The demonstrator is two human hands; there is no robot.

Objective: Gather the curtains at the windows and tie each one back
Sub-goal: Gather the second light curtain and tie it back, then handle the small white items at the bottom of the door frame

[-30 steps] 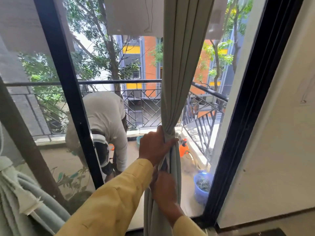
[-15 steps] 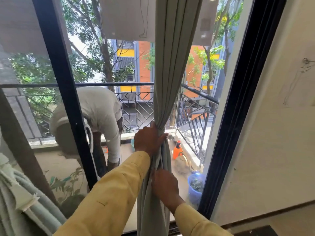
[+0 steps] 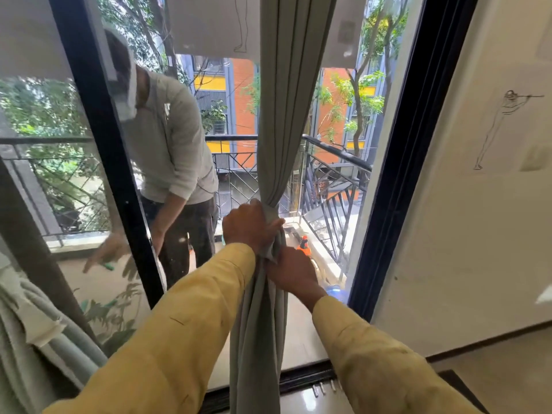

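A grey-green curtain [image 3: 286,94] hangs bunched into a narrow column in front of the window glass. My left hand [image 3: 249,227] grips the gathered cloth at its pinched waist, fingers wrapped around the bunch. Just below it, my right hand [image 3: 291,273] clasps the same curtain from the right side. Both arms wear yellow sleeves. Below my hands the cloth falls loose to the window sill. Another pale curtain [image 3: 33,336] lies bunched at the lower left.
A black window post [image 3: 101,150] stands at the left, a black frame [image 3: 409,162] at the right next to a cream wall [image 3: 466,234]. Outside on the balcony a person in a white shirt [image 3: 170,138] stands by the railing [image 3: 334,180]. An orange bottle [image 3: 304,244] sits there.
The person on the balcony has straightened from bending to standing. My hands keep their hold on the curtain, the right one now closer under the left, and the view has shifted.
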